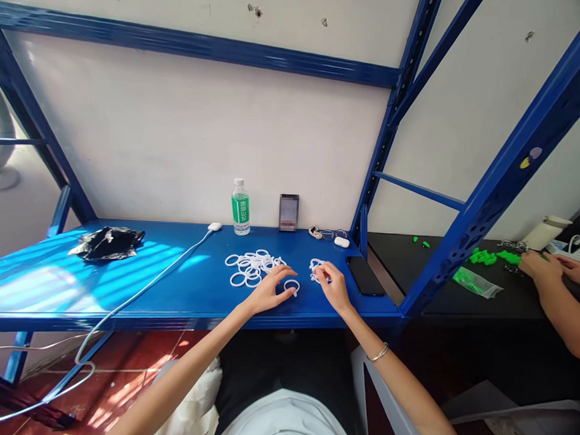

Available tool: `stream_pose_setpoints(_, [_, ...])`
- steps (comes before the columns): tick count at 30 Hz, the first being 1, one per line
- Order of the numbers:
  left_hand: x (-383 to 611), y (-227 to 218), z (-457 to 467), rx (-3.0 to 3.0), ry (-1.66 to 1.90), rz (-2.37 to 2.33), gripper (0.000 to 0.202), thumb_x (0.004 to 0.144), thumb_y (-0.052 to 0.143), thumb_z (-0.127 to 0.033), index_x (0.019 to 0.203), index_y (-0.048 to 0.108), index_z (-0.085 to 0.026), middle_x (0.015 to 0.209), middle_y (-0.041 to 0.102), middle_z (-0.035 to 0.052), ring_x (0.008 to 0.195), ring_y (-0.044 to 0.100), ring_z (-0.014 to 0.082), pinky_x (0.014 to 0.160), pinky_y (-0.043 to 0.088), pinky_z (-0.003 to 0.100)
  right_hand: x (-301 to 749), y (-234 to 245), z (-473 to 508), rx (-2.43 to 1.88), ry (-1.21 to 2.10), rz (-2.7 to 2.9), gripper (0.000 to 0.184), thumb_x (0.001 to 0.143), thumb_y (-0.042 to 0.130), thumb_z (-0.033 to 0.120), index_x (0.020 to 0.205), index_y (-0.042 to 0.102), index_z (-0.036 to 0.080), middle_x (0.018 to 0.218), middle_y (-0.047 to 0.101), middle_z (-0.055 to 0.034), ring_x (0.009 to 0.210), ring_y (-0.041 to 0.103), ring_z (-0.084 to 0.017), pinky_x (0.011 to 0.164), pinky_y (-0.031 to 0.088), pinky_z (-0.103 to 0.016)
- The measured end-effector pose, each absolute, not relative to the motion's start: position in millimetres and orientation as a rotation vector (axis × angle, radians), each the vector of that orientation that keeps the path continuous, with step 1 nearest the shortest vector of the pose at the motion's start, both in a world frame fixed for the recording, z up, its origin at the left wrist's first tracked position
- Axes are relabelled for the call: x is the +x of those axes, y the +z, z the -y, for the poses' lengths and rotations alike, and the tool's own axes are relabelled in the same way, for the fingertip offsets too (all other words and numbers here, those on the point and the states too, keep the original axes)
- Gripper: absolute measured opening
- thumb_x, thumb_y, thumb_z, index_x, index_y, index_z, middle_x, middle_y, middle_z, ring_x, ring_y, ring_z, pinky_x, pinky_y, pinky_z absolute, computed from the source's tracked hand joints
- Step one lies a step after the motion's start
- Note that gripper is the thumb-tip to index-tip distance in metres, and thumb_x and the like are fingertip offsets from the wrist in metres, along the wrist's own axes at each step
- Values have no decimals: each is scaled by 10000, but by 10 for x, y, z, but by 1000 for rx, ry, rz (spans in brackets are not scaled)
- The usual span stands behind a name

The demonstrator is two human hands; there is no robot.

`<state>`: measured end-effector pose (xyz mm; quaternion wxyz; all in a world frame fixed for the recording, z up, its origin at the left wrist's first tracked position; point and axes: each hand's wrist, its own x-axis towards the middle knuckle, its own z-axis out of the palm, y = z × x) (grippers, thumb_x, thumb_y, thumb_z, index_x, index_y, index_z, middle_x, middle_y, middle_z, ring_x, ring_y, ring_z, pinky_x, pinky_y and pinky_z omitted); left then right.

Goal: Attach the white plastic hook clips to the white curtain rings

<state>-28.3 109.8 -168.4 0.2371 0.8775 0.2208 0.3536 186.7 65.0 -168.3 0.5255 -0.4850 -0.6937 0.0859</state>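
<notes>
My left hand (270, 291) is low over the blue tabletop with thumb and fingers apart. A single white ring (291, 282) with a small tab lies between them, at the thumb's tip. To the left, partly behind this hand, a loose heap of white rings (249, 267) is spread out. My right hand (332, 286) has its fingertips pressed together at a smaller cluster of white pieces (315, 265). The fingers hide part of that cluster and whatever may be between them.
Behind stand a green-labelled bottle (241, 209) and a small upright screen (289, 213). Glasses (335, 233), a white case (341, 242) and a black phone (365, 276) lie right. A cable (147, 282) and black plastic (109, 243) lie left. Another person's hands (540, 267) work beyond the blue post.
</notes>
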Motion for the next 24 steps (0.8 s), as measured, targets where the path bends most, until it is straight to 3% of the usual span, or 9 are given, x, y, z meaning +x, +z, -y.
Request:
stream_pose_setpoints(3, [-256,-1759,-1088,2743,875,-648,246,886,514,-390,991,603,-186,1100,559,101,1050,503,262,900,427,415,2021,-1687,-691,-1328,-161,1686,269,953,418,334,817,597,186,831,608,-65,810,536,-205,720,411,-310])
stream_pose_setpoints(6, [-239,-1823,-1123,2830,852,-674,225,908,493,-376,879,597,-178,1048,565,92,1004,508,247,851,444,396,2082,-1745,-733,-1475,-314,1726,234,948,414,282,844,601,186,885,608,-76,856,560,-218,670,431,-299])
stream_pose_setpoints(14, [-250,-1795,-1140,2735,865,-640,244,942,435,-387,856,532,-181,935,566,60,909,519,200,786,450,320,2016,-1769,-721,-1560,-413,1774,187,930,427,243,930,606,189,952,579,-93,842,579,-218,592,454,-286])
stream_pose_setpoints(18, [-259,-1797,-1152,2614,887,-681,237,941,437,-394,874,525,-184,889,564,47,855,535,186,747,445,297,1927,-1678,-636,-1366,-240,1819,188,927,441,237,1033,591,199,1030,573,-86,908,580,-208,715,483,-295])
stream_pose_setpoints(24, [-259,-1818,-1198,2393,884,-647,242,923,467,-404,862,534,-180,808,560,20,755,539,154,699,431,263,1686,-1713,-538,-1091,256,2012,227,910,478,242,1119,566,231,1145,565,-57,598,529,-91,639,474,-262])
